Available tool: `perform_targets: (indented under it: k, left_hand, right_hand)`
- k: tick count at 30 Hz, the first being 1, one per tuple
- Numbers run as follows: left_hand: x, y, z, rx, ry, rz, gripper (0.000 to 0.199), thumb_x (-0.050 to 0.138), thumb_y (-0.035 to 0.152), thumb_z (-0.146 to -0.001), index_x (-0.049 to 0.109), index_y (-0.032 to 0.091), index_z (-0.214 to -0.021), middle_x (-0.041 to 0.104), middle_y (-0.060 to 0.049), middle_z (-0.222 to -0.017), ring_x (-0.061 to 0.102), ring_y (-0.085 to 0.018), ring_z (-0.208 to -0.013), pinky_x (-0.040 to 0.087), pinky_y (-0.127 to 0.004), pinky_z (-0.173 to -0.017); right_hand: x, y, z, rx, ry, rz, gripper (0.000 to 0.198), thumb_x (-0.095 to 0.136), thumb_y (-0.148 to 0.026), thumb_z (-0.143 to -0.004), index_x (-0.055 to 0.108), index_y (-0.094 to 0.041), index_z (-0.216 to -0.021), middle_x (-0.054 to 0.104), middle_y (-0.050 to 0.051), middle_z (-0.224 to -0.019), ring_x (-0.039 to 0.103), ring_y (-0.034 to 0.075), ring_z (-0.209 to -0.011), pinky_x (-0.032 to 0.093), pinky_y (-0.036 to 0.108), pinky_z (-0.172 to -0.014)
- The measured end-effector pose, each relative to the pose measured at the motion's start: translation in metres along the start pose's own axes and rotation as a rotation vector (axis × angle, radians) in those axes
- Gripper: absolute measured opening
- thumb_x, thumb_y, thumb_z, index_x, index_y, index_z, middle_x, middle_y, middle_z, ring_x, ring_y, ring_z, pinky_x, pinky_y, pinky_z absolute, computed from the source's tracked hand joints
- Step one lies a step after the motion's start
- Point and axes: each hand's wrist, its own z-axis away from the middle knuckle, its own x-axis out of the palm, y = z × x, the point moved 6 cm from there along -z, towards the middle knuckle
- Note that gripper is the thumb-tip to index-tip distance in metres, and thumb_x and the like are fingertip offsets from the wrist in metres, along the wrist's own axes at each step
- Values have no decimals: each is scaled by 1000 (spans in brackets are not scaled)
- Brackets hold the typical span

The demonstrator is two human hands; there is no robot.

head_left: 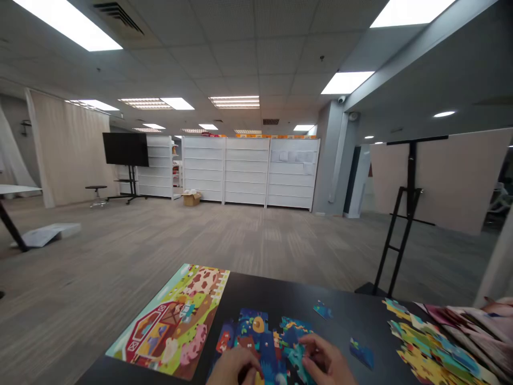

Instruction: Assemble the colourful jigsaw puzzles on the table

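Observation:
At the bottom edge of the head view, my left hand [234, 368] rests on a partly joined blue jigsaw cluster [256, 334] lying on the black table [276, 297]. My right hand [326, 359] sits beside it, fingertips pinching a teal puzzle piece [298, 353] against the cluster's right side. A finished farm puzzle [172, 321] with a red barn lies to the left of the cluster. Two loose blue pieces [323, 309] [362, 353] lie to the right of my hands.
A colourful joined puzzle section [428, 342] and printed sheets [476, 326] lie at the table's right end. A black easel stand [401, 235] rises behind the table. Beyond are carpeted floor, white shelving [248, 171], a TV on a stand [125, 149] and a stool [96, 193].

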Motion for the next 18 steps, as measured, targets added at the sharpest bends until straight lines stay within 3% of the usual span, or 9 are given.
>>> perform_targets:
  k: [3, 6, 13, 18]
  left_hand:
    - [0, 1, -1, -2, -9, -9, 27, 57, 13, -79, 77, 25, -92, 74, -1, -82, 61, -15, -67, 46, -22, -71]
    - [2, 2, -4, -2, -21, -14, 24, 61, 14, -76, 78, 26, -88, 75, -1, -83, 62, -16, -70, 46, -22, -71]
    - [5, 4, -12, -23, -74, -29, 18, 62, 26, -83, 80, 29, -85, 75, 1, -77, 65, -19, -74, 47, -23, -72]
    - [7, -6, -17, -56, -130, -70, 18, 64, 28, -80, 80, 32, -87, 75, 5, -74, 65, -17, -72, 47, -22, -75]
  right_hand:
    - [4, 0, -9, 80, -10, -96, 27, 72, -39, -71, 69, -23, -91, 63, -1, -68, 59, 17, -58, 46, 26, -54]
    - [25, -19, -34, 31, -121, -101, 26, 66, -36, -75, 66, -21, -96, 63, -2, -66, 57, 15, -58, 44, 25, -56]
    - [131, -60, -130, -110, -399, 4, 19, 70, -27, -81, 72, -17, -98, 67, -2, -72, 63, 15, -68, 51, 27, -68]
    - [180, -55, -162, -145, -563, 116, 23, 64, -35, -96, 66, -15, -106, 69, 3, -103, 68, 18, -87, 58, 36, -78]
